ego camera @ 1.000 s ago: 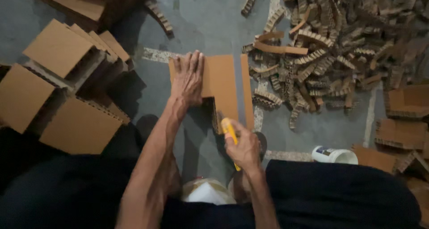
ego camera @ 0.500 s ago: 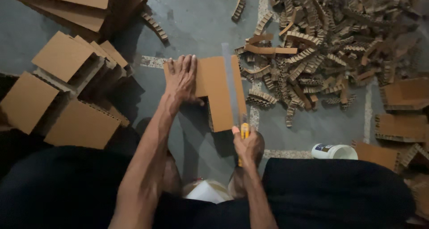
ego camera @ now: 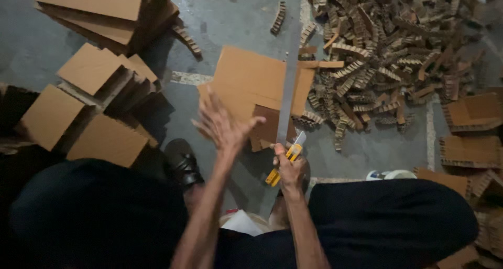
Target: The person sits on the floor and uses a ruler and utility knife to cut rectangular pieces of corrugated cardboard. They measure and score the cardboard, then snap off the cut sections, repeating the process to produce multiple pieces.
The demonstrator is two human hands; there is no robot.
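Black trousers (ego camera: 367,222) fill the bottom of the frame, a dark shoe (ego camera: 182,167) at lower left centre. Right hand (ego camera: 290,167) at lower centre is clenched round a yellow utility knife (ego camera: 285,161); the knife body runs through the fist, blade end poking out up-right past the fingers, close to the near end of a long grey metal ruler (ego camera: 287,106). Left hand (ego camera: 222,125) is raised above the floor, fingers spread and released, gripping nothing, blurred; it sits over the near left corner of the cardboard sheet (ego camera: 246,83). Sheet lies flat on the grey concrete floor (ego camera: 225,17) at centre frame, just beyond both hands. Ruler lies along the sheet's right side, running near to far; a narrow cardboard strip (ego camera: 303,90) lies just right of it. A darker cardboard piece (ego camera: 267,125) lies by the sheet's near edge, between the hands. White round container (ego camera: 395,174) at lower right, beside the knee. Left of frame: stacks of square cardboard pieces (ego camera: 89,70), plain brown. Upper left: bigger cardboard stack (ego camera: 105,7). Upper right: large heap of corrugated cardboard scraps (ego camera: 398,43). Right edge: thick honeycomb cardboard blocks (ego camera: 471,132). No labels can be made out on any of it.
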